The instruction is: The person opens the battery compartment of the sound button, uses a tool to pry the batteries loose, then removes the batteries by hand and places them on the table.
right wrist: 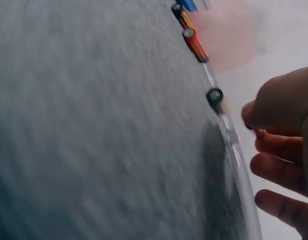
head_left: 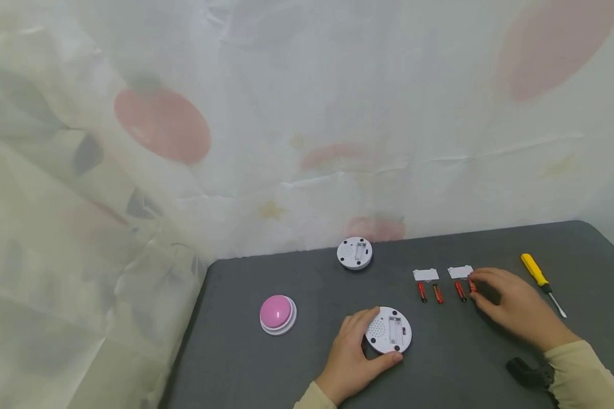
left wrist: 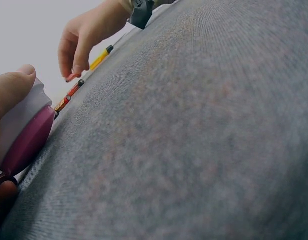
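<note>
My left hand (head_left: 349, 353) grips a round push button (head_left: 386, 328) by its rim, turned underside up on the table. Its white base shows speaker holes and an uncovered battery compartment; the purple-pink dome (left wrist: 29, 142) faces down in the left wrist view. At the right, my right hand (head_left: 514, 304) pinches a red battery (left wrist: 72, 77) between thumb and fingers, just above the table. Beside it lies another red battery (head_left: 460, 291), and farther left are two more, one being a red battery (head_left: 438, 293). White battery covers (head_left: 426, 275) lie behind them.
A second upturned button (head_left: 355, 253) sits near the back edge of the grey table (head_left: 235, 369). Left of my left hand, a pink button (head_left: 278, 314) stands dome up. A yellow screwdriver (head_left: 535, 271) lies at the right. Patterned sheeting (head_left: 337, 113) hangs behind.
</note>
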